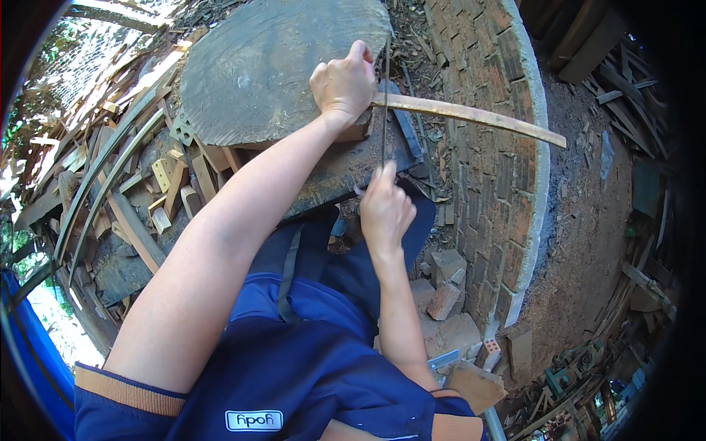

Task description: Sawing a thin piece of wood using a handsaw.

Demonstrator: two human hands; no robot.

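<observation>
A long, slightly bent wooden strip (471,113) sticks out to the right past the edge of a big round wood stump (257,66). My left hand (344,84) is closed around the strip's left end, over the stump's right side. In my right hand (387,208), nearer my body, is the lower end of a long thin-bladed tool (386,132). Its dark blade stands edge-on and crosses the strip just right of my left hand. Teeth cannot be made out, and my fist hides the handle.
A low brick wall (485,147) curves along the right, with loose bricks (446,294) near its lower end. Wood offcuts (173,184) and long bent strips (110,176) pile up at left. More scrap wood (625,95) lies beyond the wall. My legs are below the stump.
</observation>
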